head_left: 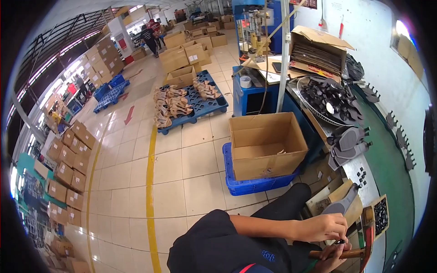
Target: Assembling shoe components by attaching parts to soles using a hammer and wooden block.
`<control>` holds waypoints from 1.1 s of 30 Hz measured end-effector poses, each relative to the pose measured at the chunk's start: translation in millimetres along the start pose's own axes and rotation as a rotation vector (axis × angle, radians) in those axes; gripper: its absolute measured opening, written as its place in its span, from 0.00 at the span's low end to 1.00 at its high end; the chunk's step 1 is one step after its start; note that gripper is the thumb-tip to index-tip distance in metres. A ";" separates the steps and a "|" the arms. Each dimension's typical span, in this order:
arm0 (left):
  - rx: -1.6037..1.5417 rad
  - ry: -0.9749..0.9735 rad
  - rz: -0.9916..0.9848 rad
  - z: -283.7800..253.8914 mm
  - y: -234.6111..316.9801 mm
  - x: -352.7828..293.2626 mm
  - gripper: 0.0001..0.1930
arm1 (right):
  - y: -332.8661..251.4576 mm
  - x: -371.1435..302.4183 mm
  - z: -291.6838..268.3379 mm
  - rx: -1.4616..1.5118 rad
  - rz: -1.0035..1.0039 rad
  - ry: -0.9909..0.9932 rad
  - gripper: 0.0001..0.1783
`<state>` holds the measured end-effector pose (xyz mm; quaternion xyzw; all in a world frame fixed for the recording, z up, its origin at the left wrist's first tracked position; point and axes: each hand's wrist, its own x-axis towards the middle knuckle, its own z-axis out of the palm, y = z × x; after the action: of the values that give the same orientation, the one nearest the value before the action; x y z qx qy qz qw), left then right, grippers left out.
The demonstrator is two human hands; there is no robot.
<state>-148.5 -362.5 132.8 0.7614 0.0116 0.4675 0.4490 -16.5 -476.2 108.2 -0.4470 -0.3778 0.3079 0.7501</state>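
As seen from where I stand, left hand (323, 226) pinches what looks like a tiny black piece (340, 241) at the near right, its fingertips meeting those of the right hand (331, 261), which also grips a brown wooden tool handle (353, 254). Probably a positioning step; next move would call for a steady pinch, handle kept clear. Fingers mask the piece's shape; the right forearm is mostly out of sight, the handle's red-edged end (368, 241) hard to read.

Tool (354, 254): brown wooden handle, roughly level in view, gripped in right hand (333, 260); outer end meets a red part, join unclear. Piece (339, 241): tiny, black, pinched by left hand (321, 227) near the handle; exact shape indistinct.
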 end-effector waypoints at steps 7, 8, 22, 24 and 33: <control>-0.004 0.027 0.007 -6.2 -14.2 -7.2 0.09 | 10.2 5.8 -7.8 -0.108 0.034 -0.036 0.15; 0.012 0.010 -0.026 -7.2 -15.4 -9.2 0.08 | 8.5 6.7 -9.2 -0.161 0.041 -0.065 0.14; 0.148 -0.111 0.058 -14.1 -46.8 -10.7 0.08 | 32.7 -11.7 -29.2 -0.423 0.236 0.193 0.06; 0.260 -0.155 -0.007 -29.4 -49.6 -1.6 0.12 | 22.1 4.5 -9.0 -0.449 0.249 0.155 0.07; 0.485 0.045 -0.218 5.7 -238.2 79.3 0.46 | 44.5 110.8 -53.7 -0.507 0.031 0.129 0.11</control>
<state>-4.0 -189.6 22.1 0.8303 0.2154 0.4169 0.3007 81.3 -392.8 83.4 -0.6451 -0.3875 0.1856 0.6319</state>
